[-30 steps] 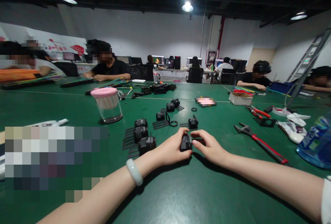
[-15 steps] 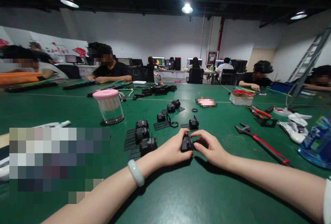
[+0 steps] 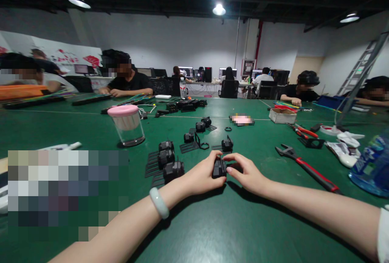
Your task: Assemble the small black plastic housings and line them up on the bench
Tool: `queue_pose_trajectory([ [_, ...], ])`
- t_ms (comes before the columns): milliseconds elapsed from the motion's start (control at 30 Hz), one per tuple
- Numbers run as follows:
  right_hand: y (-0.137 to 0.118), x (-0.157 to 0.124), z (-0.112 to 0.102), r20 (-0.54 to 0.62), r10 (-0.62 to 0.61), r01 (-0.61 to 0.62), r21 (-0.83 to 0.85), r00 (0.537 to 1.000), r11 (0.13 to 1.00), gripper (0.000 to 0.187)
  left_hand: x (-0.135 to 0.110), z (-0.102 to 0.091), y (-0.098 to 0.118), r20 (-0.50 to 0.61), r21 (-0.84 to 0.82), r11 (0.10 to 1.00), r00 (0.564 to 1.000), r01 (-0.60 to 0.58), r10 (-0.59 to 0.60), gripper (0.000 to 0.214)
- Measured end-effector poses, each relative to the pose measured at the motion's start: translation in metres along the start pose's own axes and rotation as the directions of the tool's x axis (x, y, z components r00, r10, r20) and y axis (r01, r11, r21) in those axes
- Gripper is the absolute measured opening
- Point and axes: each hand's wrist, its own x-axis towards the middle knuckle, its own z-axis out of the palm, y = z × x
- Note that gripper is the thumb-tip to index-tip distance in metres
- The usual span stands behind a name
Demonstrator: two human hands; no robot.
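The left hand (image 3: 202,176) pinches a black part (image 3: 218,168) between thumb and fingers over the green table (image 3: 194,230), well short of its far edge. The part lies just left of the right hand (image 3: 251,176), whose thumb and forefinger curve at its right side; whether they grip it I cannot tell. Its longer side seems to run toward the far edge. It looks dark, blocky and faceted. Similar pieces (image 3: 174,170) sit leftward; a wrench (image 3: 313,173) lies rightward.
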Motion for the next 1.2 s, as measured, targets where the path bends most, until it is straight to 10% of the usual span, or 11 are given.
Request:
queue_pose_trajectory([
  [1200,-0.005,-0.002,-0.003,-0.004,-0.079,0.079,-0.008,0.997,0.997,0.027,0.001,0.001,-0.001,-0.006,-0.018,1.000,1.000,0.004,-0.004,0.052],
])
